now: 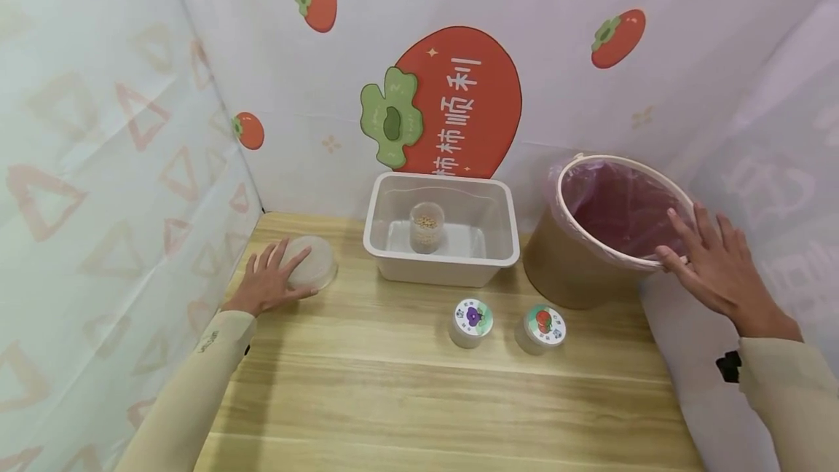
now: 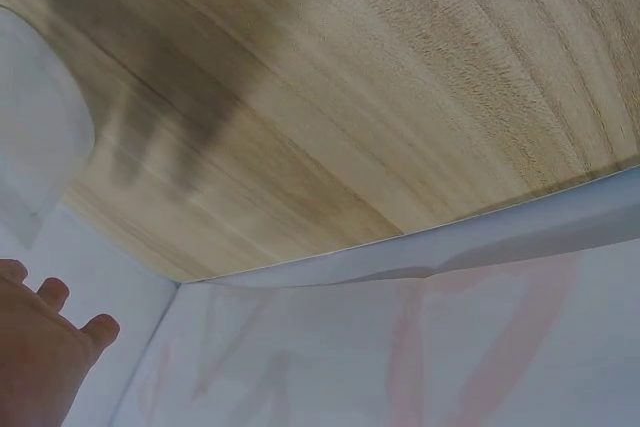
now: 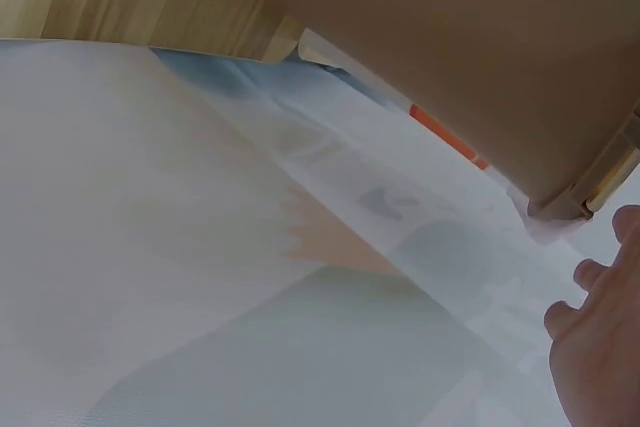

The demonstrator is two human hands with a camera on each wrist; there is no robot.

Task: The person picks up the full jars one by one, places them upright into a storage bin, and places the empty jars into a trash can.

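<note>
Left hand (image 1: 270,281): frame left, spread, not gripping
Round tub (image 1: 317,257): just right, partly behind those fingers
Right hand (image 1: 716,261): spread at bin (image 1: 577,277) rim

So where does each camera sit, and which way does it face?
Head: worn on the head, facing forward and down at the table, tub and bin; left hand, right hand and sleeves show.
Left wrist: worn there, facing the table's edge and a patterned sheet; part of the left hand shows.
Right wrist: worn there, facing the bin's side and a pale sheet; part of the right hand shows.
Head and right wrist views both show the bin.
</note>
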